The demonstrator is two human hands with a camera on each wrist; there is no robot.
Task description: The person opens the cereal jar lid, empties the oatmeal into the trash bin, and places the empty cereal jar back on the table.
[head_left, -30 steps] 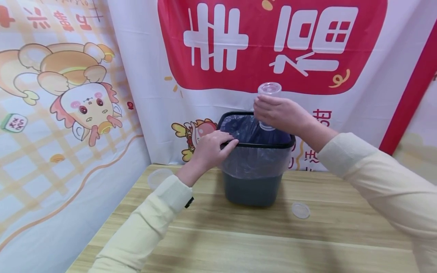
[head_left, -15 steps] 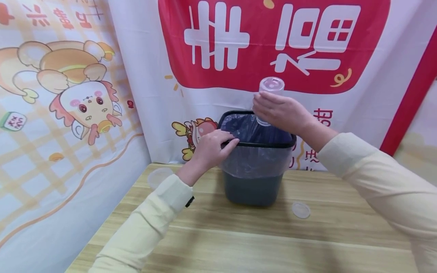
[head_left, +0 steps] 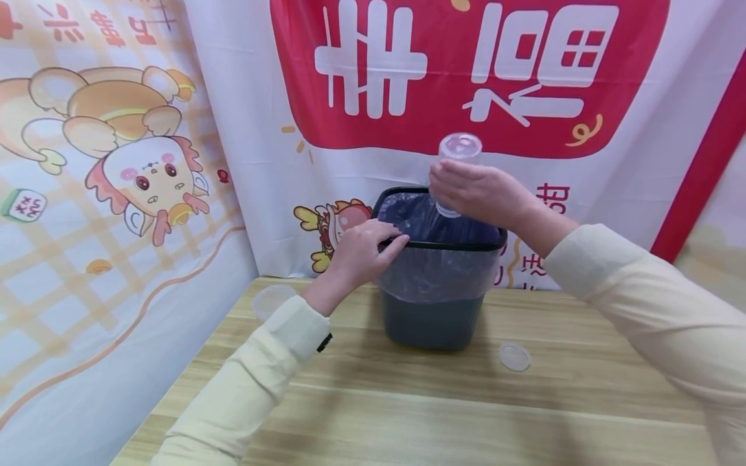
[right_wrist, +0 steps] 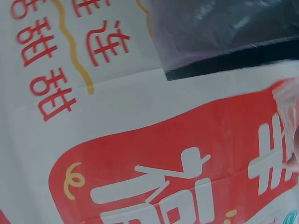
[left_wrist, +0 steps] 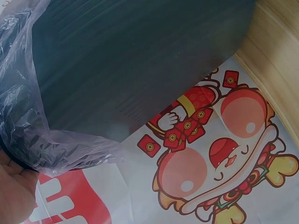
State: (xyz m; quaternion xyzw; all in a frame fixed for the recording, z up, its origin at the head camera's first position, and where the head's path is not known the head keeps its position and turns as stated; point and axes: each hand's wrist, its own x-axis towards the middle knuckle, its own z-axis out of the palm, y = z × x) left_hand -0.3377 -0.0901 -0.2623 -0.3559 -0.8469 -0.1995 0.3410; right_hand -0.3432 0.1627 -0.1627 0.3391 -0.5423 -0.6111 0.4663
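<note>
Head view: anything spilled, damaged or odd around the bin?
I see no spill or damage. The clear cup in the right hand looks upside down, base up over the bin, odd unless it is being emptied. The red banner hangs with its characters sideways.

Pale wood-grain tabletop (head_left: 408, 421). Small clear disc (head_left: 515, 356) lying flat toward right, bigger clear round thing (head_left: 271, 301) back left. White backdrop (head_left: 233, 103) behind, huge red patch (head_left: 445, 97), sideways white characters (head_left: 377, 63). Left: plaid cloth (head_left: 64, 285), upside-down cartoon critter (head_left: 151, 171).

We see the bin (head_left: 431, 323) on the table (head_left: 466, 421) before the banner (head_left: 445, 77), a lid (head_left: 515, 356) to its right, a cup (head_left: 460, 147) above it.
</note>
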